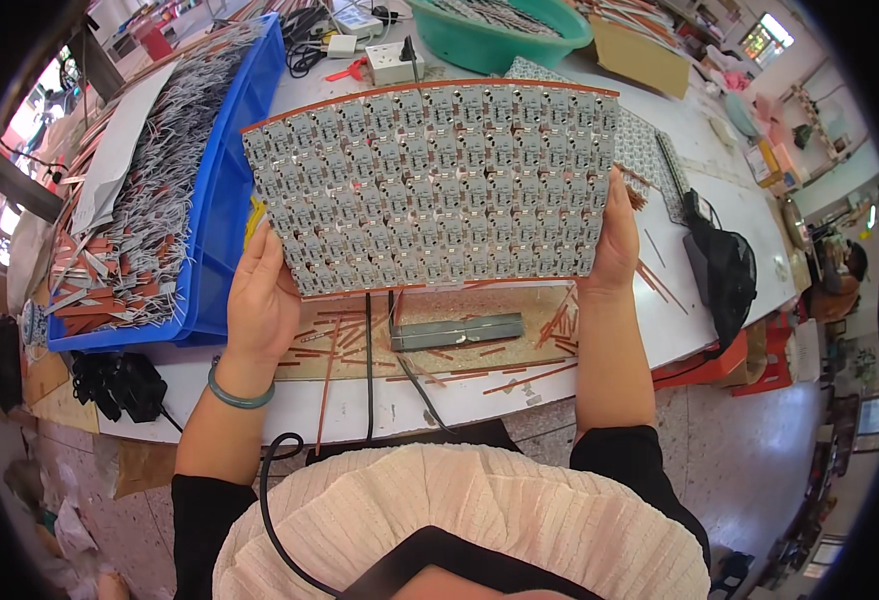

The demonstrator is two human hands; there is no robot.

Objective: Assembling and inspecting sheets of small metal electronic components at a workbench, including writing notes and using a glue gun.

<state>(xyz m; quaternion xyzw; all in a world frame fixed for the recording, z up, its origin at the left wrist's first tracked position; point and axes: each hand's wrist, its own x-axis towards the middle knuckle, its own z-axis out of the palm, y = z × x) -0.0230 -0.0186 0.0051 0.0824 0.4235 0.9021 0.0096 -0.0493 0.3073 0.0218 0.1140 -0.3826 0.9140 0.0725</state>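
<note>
On the white table [665,330], a grey bar [460,332] lies on a tan board [538,352] among reddish strips [330,385]; above them, the left hand [263,295] and right hand [616,240] grip opposite ends of a wide circuit panel [440,190], holding it raised; a blue crate [222,200] stands left, a green basin [490,50] farther back

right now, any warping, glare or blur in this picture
Head view: fisheye bending bows the edges of the held circuit-board panel and the white table; head view: the upper-right window looks washed out, and the tiled floor shows a pale sheen; head view: a dark rim rings the scene, and the panel shows no obvious motion blur.
</note>
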